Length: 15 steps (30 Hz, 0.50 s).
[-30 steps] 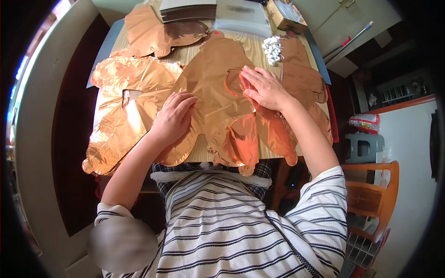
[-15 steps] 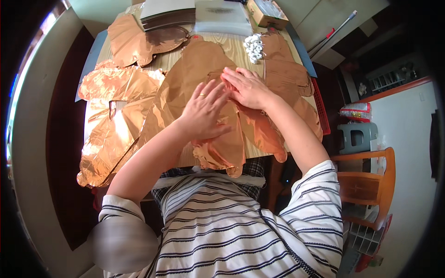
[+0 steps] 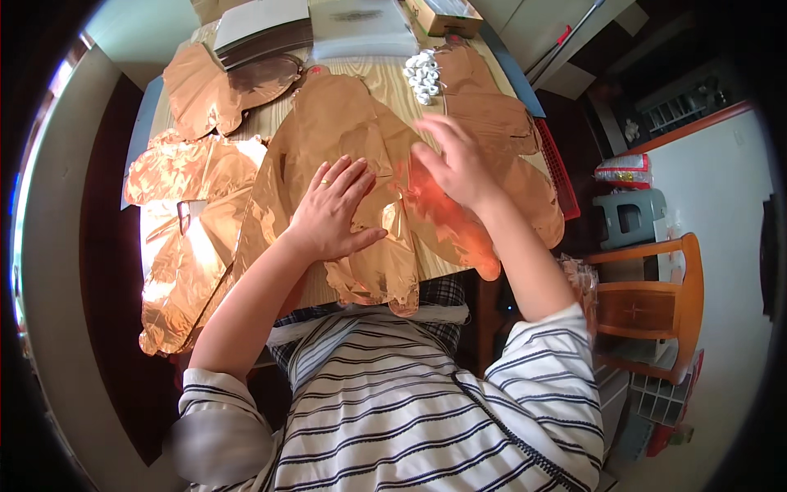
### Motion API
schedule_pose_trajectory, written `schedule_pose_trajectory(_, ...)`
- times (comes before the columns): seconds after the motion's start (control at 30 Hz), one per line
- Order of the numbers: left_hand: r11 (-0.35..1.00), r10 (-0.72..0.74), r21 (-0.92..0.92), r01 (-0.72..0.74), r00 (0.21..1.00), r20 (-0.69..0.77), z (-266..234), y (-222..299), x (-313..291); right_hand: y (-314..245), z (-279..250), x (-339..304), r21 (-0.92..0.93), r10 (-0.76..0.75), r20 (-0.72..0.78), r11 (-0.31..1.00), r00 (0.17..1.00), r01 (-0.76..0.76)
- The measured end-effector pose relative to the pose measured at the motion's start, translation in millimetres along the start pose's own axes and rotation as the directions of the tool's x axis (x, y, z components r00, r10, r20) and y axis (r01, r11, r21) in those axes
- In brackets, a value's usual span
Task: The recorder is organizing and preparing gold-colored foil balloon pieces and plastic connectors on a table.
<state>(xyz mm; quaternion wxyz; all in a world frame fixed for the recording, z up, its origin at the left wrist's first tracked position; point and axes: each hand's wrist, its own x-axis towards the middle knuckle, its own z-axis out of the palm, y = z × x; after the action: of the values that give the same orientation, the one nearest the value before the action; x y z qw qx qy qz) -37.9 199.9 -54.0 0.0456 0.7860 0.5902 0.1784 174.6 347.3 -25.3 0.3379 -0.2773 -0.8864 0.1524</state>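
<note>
A flat copper-coloured foil balloon lies spread over the middle of the table, its lower lobes reaching the near edge. My left hand rests palm down on it, fingers stretched and a ring on one of them. Just above the balloon's right side is my right hand, fingers apart, a little blurred and holding nothing. Beneath that hand the foil shows a reddish sheen. More shiny copper foil balloons overlap on the left, and others lie to the right.
Small white coiled bundles sit at the back right. Behind stand a stack of boards, clear plastic sheets and a cardboard box. A red basket shows past the table's right edge, with a wooden chair nearby.
My hands have separated: the left has slid left and nearer over the foil, while the right has lifted off toward the right. The view has shifted slightly.
</note>
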Motion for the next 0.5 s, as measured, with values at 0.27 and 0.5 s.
schedule_pose_trajectory(0.27,1.0,0.008,-0.021,-0.009,1.0,-0.008,0.8,-0.1,1.5,-68.0,-63.0,-138.8,-0.587,0.627,-0.14,0.57,0.766,-0.574)
schedule_pose_trajectory(0.5,1.0,-0.004,-0.024,0.004,1.0,-0.005,-1.7,-0.6,0.3,-84.0,-46.1,-144.8,-0.169,0.834,-0.048,0.535,0.549,-0.828)
